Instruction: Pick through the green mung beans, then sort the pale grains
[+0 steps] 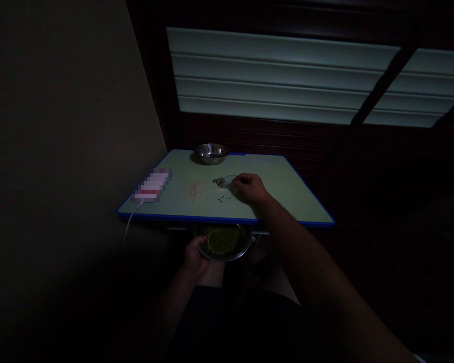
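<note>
My left hand (194,254) grips the rim of a steel bowl (242,249) full of small green beans (222,238), held just below the near edge of a small green table (287,191). My right hand (251,187) rests on the tabletop with its fingers curled over a few dark beans. A small heap of mixed beans (220,181) lies just left of its fingertips, and a few loose beans (224,198) lie nearer to me. A pale heap of grains (194,190) sits further left.
An empty steel bowl (211,153) stands at the table's far edge. A blurred pink and white object (152,185) with a white cable (129,222) lies at the left side. A wall is to the left, dark wood panelling with pale slats behind. The room is dim.
</note>
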Demonstrator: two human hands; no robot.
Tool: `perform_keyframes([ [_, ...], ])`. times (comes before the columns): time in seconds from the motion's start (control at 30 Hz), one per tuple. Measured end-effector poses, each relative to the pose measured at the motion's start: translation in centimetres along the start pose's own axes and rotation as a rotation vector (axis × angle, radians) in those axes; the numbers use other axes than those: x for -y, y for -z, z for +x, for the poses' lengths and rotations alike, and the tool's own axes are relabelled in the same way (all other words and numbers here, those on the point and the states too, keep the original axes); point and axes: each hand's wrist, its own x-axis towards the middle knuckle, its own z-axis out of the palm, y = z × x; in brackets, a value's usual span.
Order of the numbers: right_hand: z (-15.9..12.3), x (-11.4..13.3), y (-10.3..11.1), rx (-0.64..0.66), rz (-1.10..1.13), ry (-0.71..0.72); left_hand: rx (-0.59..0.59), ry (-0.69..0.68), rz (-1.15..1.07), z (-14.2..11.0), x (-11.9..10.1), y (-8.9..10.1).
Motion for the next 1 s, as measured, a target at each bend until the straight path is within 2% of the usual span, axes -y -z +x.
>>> perform_keyframes([
  [0.27, -0.11, 0.38, -0.07, -0.028, 0.047, -0.057, 0.01, 0.01, -0.014, -0.03, -0.05, 0.1],
  [0.43, -0.02, 0.37, 0.04, -0.046, -0.016, -0.102, -0.002, 0.019, 0.003, -0.02, -0.09, 0.1],
  [0.57, 0.14, 0.03, 0.06, -0.092, -0.076, -0.081, 0.003, 0.008, -0.005, 0.0, -0.04, 0.11],
  [0.8, -0.01, 0.05, -0.04, -0.034, 0.0, -0.033, 0.015, 0.003, -0.008, 0.0, 0.04, 0.16],
  [1.0, -0.11, 0.67, 0.11, -0.05, 0.019, -0.068, -0.009, 0.007, -0.014, 0.02, -0.03, 0.13],
])
